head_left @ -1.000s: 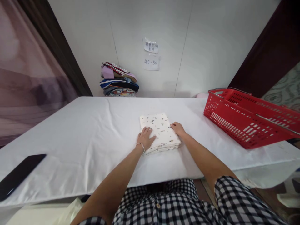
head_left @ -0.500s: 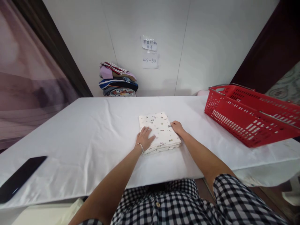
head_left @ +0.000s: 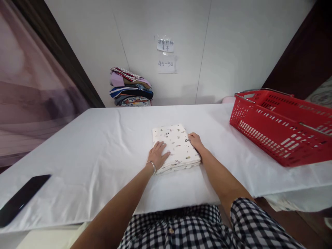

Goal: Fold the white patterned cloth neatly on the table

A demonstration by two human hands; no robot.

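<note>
1. Resting left hand point(head_left: 157, 155) flat on folded cloth point(head_left: 176, 143), with spread fingers.
2. Touching cloth's right edge with curled right hand point(head_left: 195, 140); cannot tell if gripping.
3. See this cloth on white table point(head_left: 109, 152).

Behind the far edge of the white-covered table point(head_left: 77, 155) I record a pale grey wall point(head_left: 233, 52), marked by thin seams point(head_left: 203, 52) and two taped paper notes point(head_left: 167, 68). Pinkish curtain point(head_left: 33, 86) beyond the left edge; dark maroon panel point(head_left: 293, 58) past the far right corner. Brownish floor point(head_left: 301, 224) below the near edge, toward the right. Lighting soft.
</note>
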